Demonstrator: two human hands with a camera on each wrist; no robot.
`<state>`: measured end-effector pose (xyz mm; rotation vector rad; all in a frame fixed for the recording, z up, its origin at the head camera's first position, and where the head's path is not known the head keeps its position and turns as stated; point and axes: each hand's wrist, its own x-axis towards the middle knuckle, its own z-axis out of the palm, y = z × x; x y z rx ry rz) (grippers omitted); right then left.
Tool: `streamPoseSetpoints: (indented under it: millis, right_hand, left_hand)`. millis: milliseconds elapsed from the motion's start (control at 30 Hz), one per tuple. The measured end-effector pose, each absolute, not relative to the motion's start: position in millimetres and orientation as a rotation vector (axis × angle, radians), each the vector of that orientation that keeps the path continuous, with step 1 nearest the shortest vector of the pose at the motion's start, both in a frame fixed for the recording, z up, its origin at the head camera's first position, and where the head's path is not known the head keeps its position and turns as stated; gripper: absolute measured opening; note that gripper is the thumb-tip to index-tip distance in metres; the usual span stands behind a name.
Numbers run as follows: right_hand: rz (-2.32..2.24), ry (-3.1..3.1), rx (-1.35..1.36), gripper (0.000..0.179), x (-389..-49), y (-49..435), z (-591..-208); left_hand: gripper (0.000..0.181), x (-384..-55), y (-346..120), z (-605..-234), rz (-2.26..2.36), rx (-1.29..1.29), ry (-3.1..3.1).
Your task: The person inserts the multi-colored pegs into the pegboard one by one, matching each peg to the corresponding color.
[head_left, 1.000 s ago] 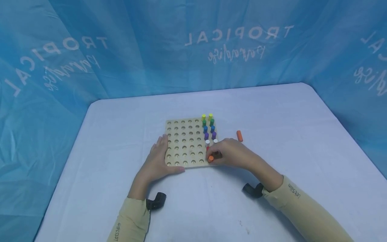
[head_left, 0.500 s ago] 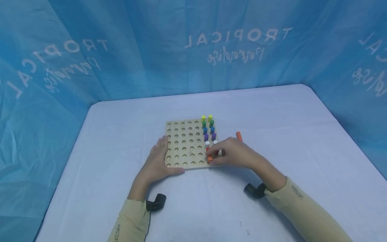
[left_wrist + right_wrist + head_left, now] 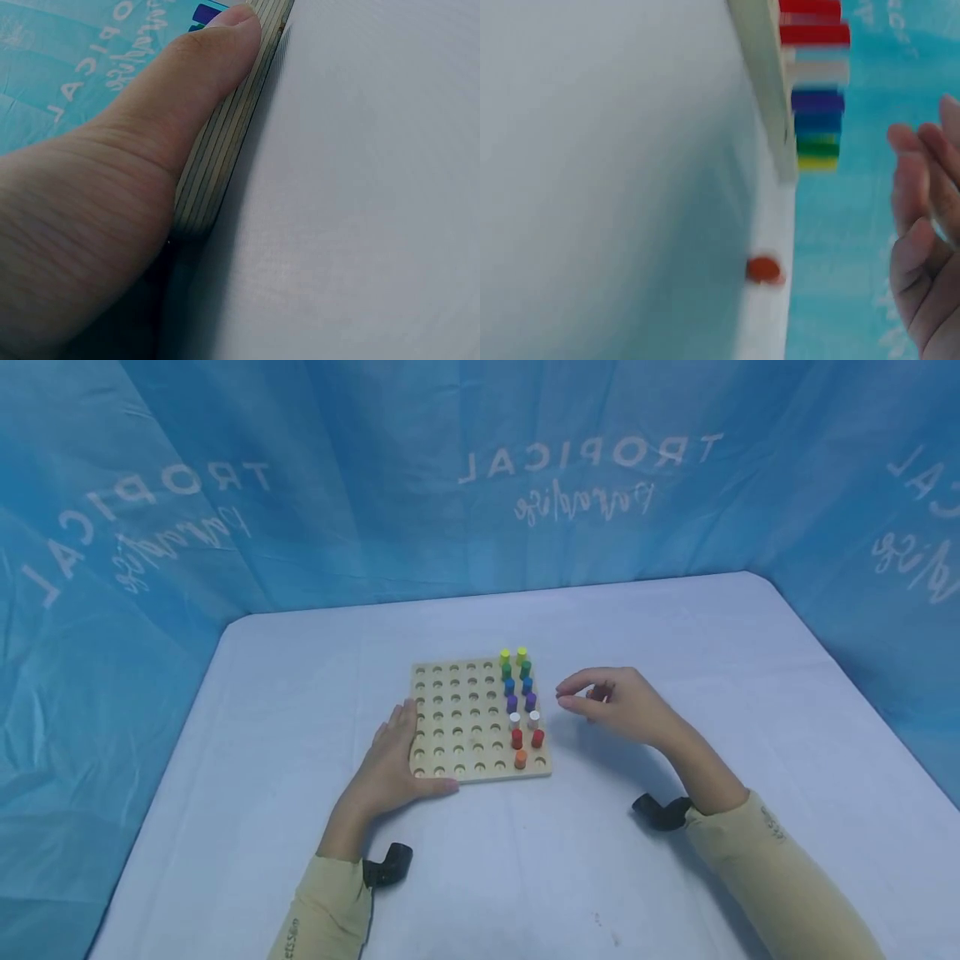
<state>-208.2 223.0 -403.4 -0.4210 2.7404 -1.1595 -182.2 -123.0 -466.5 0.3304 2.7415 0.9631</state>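
A wooden pegboard (image 3: 467,739) with rows of round holes lies on the table. Two columns of colored pegs stand upright along its right side. Their pairs run yellow, green, blue, purple, white and red, with one orange peg (image 3: 521,760) at the near end. My left hand (image 3: 386,760) rests against the board's near left corner, fingers along the left edge and thumb (image 3: 202,75) straight along the front edge. My right hand (image 3: 618,702) hovers right of the board, fingers loosely bent and holding nothing. Below it, a loose orange peg (image 3: 763,268) lies on the table, partly hidden in the head view.
A white cloth (image 3: 480,877) covers the table. Blue curtains (image 3: 420,527) with mirrored lettering hang behind it and at both sides. Black wrist cameras stick out from the left cuff (image 3: 390,864) and the right cuff (image 3: 660,814).
My right hand has let go of the orange peg, now upright in the board's near row, and has moved right and away toward the loose orange peg. My left hand keeps its place.
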Motion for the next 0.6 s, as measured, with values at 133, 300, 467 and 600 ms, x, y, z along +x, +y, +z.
streamPoseSetpoints:
  millis: [133, 300, 467, 600]
  right_hand:
    - [-1.091, 2.779, -0.378, 0.033, -217.6, 241.3, -413.6]
    - [-1.007, 2.756, -0.263, 0.043, -222.7, 256.7, -421.9]
    - [-0.929, 2.752, -0.153, 0.052, -224.5, 264.2, -424.6]
    - [-0.893, 2.766, -0.115, 0.054, -226.2, 267.3, -426.2]
  left_hand:
    - [0.145, -181.7, -122.9, -466.4, 0.964, 0.327, 2.740]
    - [0.146, -181.2, -122.8, -467.6, 0.972, 0.328, 2.739]
    - [0.147, -181.0, -123.0, -469.0, 0.972, 0.326, 2.739]
    - [0.147, -181.1, -123.3, -468.3, 0.974, 0.321, 2.740]
